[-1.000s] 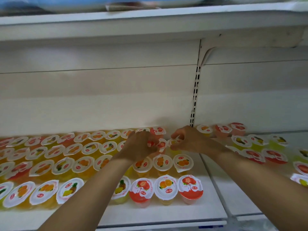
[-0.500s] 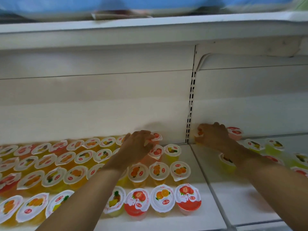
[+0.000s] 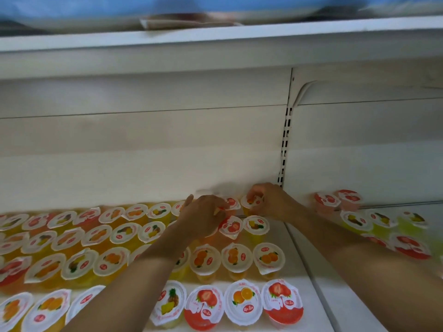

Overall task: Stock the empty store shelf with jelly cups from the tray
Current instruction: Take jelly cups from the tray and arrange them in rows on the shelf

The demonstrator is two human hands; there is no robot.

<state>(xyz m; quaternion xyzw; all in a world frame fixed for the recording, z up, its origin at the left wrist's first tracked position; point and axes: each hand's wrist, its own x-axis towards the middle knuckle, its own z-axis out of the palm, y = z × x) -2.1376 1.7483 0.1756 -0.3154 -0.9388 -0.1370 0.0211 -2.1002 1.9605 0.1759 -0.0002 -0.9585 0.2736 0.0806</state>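
Observation:
Rows of jelly cups (image 3: 206, 258) with fruit-printed lids fill the left section of the white shelf (image 3: 293, 264). At the back row, next to the slotted upright, my right hand (image 3: 273, 202) grips an orange jelly cup (image 3: 251, 202) with curled fingers. My left hand (image 3: 203, 216) lies palm down over the cups just left of it. Its bent fingertips reach a strawberry cup (image 3: 232, 203), and I cannot see whether they hold it. The tray is not in view.
More jelly cups (image 3: 354, 220) stand on the right shelf section (image 3: 340, 295), partly behind my right forearm. A slotted upright (image 3: 285, 144) divides the two sections. The upper shelf (image 3: 215, 44) overhangs close above. The back wall is just behind the last row.
My right hand came back left from the right shelf section with an orange cup and now holds it at the back row. The left hand has stayed over the same cups.

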